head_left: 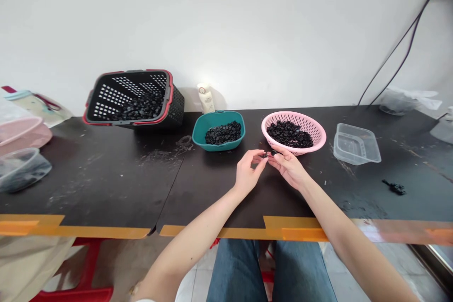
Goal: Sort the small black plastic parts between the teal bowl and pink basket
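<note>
Table [208, 188]: black, far white wall [247, 33].
Left hand [248, 170]: fingertips pinching small black piece [264, 155].
Right hand [289, 169]: pinching second piece [273, 152], near side of pink basket [320, 138].

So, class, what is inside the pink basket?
Small black pieces lie heaped inside the pink basket; the pieces underneath and the floor they cover cannot be seen.

Blue jeans [234, 269], bare forearms [198, 236]
</note>
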The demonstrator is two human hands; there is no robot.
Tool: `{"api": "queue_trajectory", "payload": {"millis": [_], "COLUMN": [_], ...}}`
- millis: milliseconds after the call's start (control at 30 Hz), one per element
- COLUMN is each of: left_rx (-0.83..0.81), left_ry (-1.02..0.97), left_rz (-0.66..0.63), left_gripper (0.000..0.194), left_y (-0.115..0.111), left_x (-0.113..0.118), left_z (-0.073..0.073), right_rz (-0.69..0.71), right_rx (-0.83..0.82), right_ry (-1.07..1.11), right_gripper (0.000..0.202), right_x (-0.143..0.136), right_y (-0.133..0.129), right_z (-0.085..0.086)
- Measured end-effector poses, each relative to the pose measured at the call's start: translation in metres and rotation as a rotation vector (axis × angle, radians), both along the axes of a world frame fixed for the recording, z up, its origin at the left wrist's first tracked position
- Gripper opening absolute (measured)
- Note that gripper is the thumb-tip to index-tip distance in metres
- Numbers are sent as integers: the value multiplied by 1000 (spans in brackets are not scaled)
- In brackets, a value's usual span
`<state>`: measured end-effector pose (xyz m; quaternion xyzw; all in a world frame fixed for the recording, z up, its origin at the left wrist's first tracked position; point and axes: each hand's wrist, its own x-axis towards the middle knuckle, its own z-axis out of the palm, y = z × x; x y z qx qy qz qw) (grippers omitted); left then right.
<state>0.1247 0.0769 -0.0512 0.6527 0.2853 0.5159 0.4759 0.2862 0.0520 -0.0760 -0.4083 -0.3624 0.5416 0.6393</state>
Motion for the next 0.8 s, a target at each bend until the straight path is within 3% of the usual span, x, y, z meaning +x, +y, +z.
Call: {"api": "queue_trajectory", "payload": {"millis": [233, 567, 800], "left_rx": [49, 175, 151], "left_ry": [80, 171, 170], "left_rz": [-35, 10, 10], "left_gripper": [20, 21, 20], "left_y": [-3, -1, 0], "left_x": [-3, -3, -4], "left_z": [1, -5, -5], "right_rz": [2, 33, 43], "right_rx": [-30, -8, -23], "right_ry": [4, -16, -27], "right_gripper": [32, 28, 26], "right_x": [-5, -7, -7], "right_y": [-2, -2, -3], "right_z": [0, -4, -3]}}
